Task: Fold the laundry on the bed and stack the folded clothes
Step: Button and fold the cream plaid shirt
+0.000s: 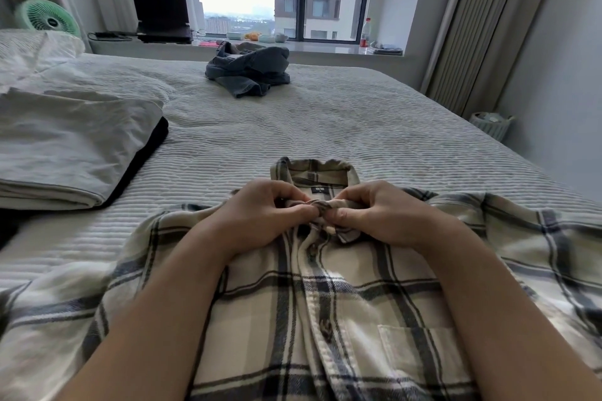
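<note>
We have the plaid shirt (342,303) spread front-up on the near part of the bed (325,127), its collar pointing away from us toward the window and its sleeves reaching out to both sides. Our left hand (260,215) and right hand (381,212) meet at the top of the button placket just below the collar, each with fingers curled and pinching a small bunched bit of the shirt's fabric between thumb and fingertips; the two hands nearly touch each other there. A chest pocket shows on the shirt's right-hand side in the view, lying flat. Farther up the bed, near its far edge, a dark blue-grey garment (249,70) sits in a crumpled heap, well apart from the shirt. To the left, a folded pale sheet (71,146) rests on top of something black whose edge shows beneath it. Beyond the bed, the window ledge carries a laptop (161,13), a green fan (47,18), a bottle with a red cap (365,32) and a few small bowls whose contents we cannot tell. On the floor at the right, beside the curtain, stands a small pale basket (490,125) with something light-coloured crumpled inside it; what it is we cannot make out.
</note>
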